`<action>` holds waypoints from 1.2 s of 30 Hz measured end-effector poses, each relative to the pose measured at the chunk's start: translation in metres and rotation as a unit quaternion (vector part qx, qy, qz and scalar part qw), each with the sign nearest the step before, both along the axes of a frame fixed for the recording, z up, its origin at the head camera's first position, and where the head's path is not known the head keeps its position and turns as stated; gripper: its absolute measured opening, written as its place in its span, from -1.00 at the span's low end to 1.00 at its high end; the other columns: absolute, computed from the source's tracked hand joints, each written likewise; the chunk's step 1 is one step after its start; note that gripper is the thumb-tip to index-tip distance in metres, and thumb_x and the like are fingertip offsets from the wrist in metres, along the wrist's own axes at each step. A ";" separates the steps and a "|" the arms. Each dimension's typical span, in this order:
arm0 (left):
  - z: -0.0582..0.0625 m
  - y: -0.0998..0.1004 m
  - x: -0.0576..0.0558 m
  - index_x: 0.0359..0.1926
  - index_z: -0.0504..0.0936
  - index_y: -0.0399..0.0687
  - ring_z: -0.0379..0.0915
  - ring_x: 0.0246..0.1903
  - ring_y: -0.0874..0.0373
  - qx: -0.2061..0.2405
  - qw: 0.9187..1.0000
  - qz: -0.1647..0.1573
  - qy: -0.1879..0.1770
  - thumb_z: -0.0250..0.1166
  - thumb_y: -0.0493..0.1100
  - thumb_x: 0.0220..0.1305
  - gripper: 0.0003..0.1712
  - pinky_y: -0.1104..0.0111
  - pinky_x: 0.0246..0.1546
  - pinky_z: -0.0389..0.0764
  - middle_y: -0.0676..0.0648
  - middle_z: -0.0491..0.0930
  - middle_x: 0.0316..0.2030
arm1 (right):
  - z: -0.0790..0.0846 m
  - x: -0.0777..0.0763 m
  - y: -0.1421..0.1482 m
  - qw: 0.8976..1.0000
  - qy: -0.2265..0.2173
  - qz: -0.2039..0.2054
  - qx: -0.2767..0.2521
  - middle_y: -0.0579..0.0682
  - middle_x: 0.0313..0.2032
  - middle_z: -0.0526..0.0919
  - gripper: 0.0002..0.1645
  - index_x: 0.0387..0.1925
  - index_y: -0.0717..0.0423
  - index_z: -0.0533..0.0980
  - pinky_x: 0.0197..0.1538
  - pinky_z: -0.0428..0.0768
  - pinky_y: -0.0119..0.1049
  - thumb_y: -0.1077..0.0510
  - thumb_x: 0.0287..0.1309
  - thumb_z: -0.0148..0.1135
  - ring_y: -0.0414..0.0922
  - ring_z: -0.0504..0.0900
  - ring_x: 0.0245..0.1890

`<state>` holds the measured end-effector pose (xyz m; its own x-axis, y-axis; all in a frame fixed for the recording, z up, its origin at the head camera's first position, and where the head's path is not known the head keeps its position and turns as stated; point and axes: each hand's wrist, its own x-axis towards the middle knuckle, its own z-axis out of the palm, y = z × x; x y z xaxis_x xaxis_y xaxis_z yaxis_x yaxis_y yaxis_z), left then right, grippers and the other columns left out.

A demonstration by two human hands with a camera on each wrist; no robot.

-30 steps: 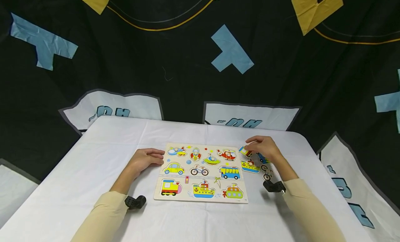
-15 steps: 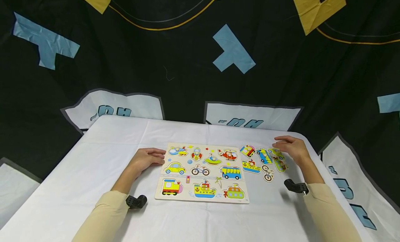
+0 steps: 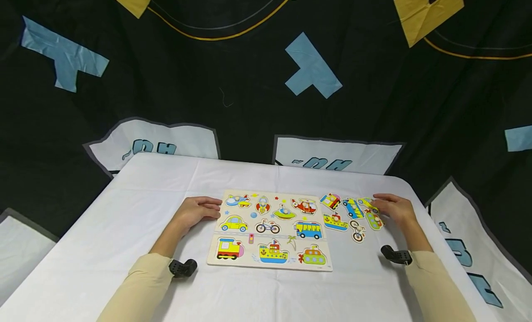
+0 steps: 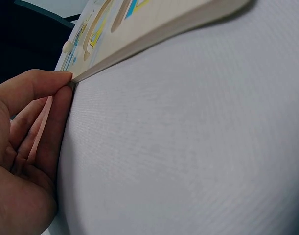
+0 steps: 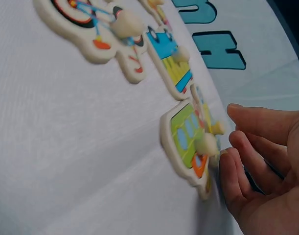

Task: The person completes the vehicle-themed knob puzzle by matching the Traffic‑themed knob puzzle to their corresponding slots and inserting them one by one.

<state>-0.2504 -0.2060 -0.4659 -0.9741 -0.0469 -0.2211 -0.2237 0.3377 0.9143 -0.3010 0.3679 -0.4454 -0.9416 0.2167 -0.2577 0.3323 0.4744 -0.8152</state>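
Note:
A wooden vehicle puzzle board (image 3: 249, 250) lies flat on the table. My left hand (image 3: 198, 215) is at its left edge; in the left wrist view two fingertips touch the board (image 4: 154, 34) at its edge. To the right lie several loose knobbed pieces. My right hand (image 3: 396, 210) is over the far-right ones, its fingertips around the yellow car piece (image 3: 366, 203) and close to the green submarine piece (image 3: 373, 219). In the right wrist view a gap shows between thumb and fingers, near the submarine's knob (image 5: 206, 144); the car piece is mostly hidden.
Between the board and the right hand lie the train piece (image 3: 330, 201), bus piece (image 3: 353, 208), ship piece (image 3: 335, 221) and bicycle piece (image 3: 357, 231). A white cloth covers the table (image 3: 249, 294). Behind it hangs a black patterned backdrop (image 3: 232, 82).
From the train piece beside the board, my right hand has let go and moved right, then come down toward the car piece. The left hand stays at the board's edge.

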 end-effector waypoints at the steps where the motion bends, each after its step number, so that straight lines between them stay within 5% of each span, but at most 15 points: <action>1: 0.000 0.000 0.000 0.12 0.70 -0.17 0.67 -0.17 0.26 -0.001 1.000 0.000 0.000 0.50 -0.25 0.11 -0.50 0.48 -0.17 0.62 -0.08 0.80 -0.16 | -0.001 0.000 0.000 1.000 -0.004 -0.003 0.001 -0.29 -0.17 0.70 -0.29 0.33 0.16 0.49 0.00 0.46 -0.29 -0.07 0.23 0.37 -0.26 0.58 -0.17; 9: 0.002 0.001 0.000 0.13 0.70 -0.14 0.67 -0.17 0.26 -0.008 1.000 0.003 -0.006 0.49 -0.23 0.12 -0.50 0.47 -0.15 0.62 -0.05 0.80 -0.17 | -0.009 -0.003 0.003 1.000 -0.023 -0.013 0.010 0.14 0.25 0.59 -0.29 0.31 0.12 0.50 0.02 0.44 -0.27 -0.09 0.20 0.40 -0.03 0.50 0.10; 14: 0.001 0.001 -0.001 0.13 0.70 -0.12 0.66 -0.16 0.25 -0.007 1.000 0.004 -0.007 0.49 -0.22 0.13 -0.50 0.47 -0.14 0.61 -0.03 0.79 -0.17 | -0.012 -0.004 0.002 1.000 -0.022 -0.002 0.019 0.23 0.31 0.50 -0.28 0.31 0.15 0.50 0.05 0.44 -0.23 -0.12 0.22 0.37 0.06 0.45 0.15; 28: 0.000 0.002 0.000 0.14 0.69 -0.15 0.67 -0.15 0.24 -0.009 1.000 0.006 -0.007 0.48 -0.24 0.14 -0.51 0.47 -0.15 0.63 -0.07 0.80 -0.15 | -0.017 -0.001 -0.006 0.997 0.036 -0.036 0.051 -0.20 -0.34 0.71 -0.44 0.11 0.25 0.64 -0.35 0.54 -0.44 -0.03 0.18 0.41 -0.27 0.57 -0.38; 36: -0.001 0.001 -0.001 0.13 0.70 -0.14 0.67 -0.12 0.22 -0.013 1.000 0.004 -0.006 0.48 -0.23 0.13 -0.51 0.44 -0.11 0.62 -0.06 0.80 -0.16 | -0.020 -0.002 -0.012 0.995 0.045 -0.063 0.060 -0.16 -0.40 0.71 -0.49 0.02 0.24 0.67 -0.40 0.58 -0.43 -0.03 0.17 0.42 -0.27 0.60 -0.47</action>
